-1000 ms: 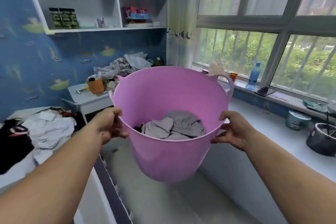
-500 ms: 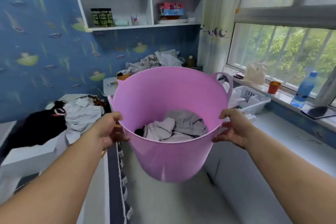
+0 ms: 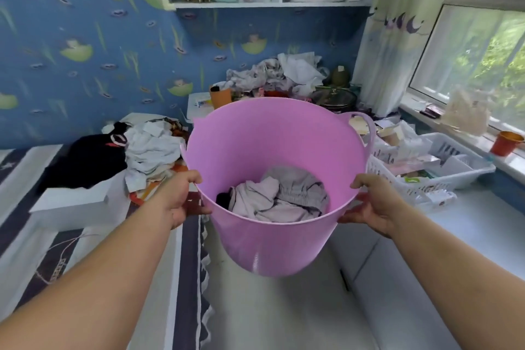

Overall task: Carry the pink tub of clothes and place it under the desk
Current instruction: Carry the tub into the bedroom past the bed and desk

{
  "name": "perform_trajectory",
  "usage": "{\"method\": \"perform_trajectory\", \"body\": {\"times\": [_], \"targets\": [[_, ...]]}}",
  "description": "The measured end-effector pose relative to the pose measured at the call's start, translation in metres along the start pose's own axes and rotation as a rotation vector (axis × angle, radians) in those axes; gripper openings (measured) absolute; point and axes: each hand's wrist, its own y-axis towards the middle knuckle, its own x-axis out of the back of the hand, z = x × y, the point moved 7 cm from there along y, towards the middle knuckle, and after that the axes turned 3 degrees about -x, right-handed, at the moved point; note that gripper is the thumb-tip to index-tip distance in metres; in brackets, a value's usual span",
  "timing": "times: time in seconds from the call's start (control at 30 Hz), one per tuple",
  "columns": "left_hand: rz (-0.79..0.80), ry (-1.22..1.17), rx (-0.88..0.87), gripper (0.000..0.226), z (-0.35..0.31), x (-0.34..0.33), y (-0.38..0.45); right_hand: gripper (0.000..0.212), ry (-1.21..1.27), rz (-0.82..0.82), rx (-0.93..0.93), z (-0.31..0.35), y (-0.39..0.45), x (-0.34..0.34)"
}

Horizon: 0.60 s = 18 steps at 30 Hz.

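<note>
At the near rim of the pink tub [image 3: 272, 241], we take hold with both hands: the left hand [image 3: 181, 202] curls over the rim on its side, thumb on top and fingers tucked beneath the lip, while the right hand [image 3: 372, 204] does the same on the opposite side. Each grip is closed on the rim itself, not on the loop handle [image 3: 366, 128] that shows at the far right edge. The tub hangs in the air between the two hands, clear of the floor [image 3: 284, 315], tilted slightly toward us so that its inside is open to view.

We judge the wall to be a soft, flexible plastic: the rim bows a little where the hands pinch it, so a two-sided hold keeps the mouth from folding. The surface looks smooth and may slip under a loose pinch; hooking the fingers under the lip guards against that. The clothes [image 3: 281, 196] lie as a small grey and pale heap in the bottom, with a dark piece at their left, filling only a low part of the tub; we take the load to be light and not fragile.

Outward, a bed [image 3: 42, 250] with heaped garments lies to the left, a cluttered table [image 3: 196, 102] stands ahead against the blue wall, and a white basket [image 3: 471, 170] sits on the ledge to the right, beneath the window [image 3: 477, 60].
</note>
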Motion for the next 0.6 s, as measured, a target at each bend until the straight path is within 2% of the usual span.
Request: {"method": "perform_trajectory", "body": {"times": [0.2, 0.33, 0.6], "targets": [[-0.045, -0.011, 0.081, 0.048, 0.022, 0.012, 0.076, 0.043, -0.025, -0.018, -0.042, -0.012, 0.074, -0.023], [-0.061, -0.013, 0.118, 0.038, 0.029, 0.017, 0.119, 0.042, -0.044, -0.020, -0.058, -0.021, 0.119, -0.036], [-0.093, -0.009, 0.160, 0.040, 0.045, 0.023, 0.172, 0.045, -0.022, -0.005, -0.076, -0.032, 0.186, -0.050]]}}
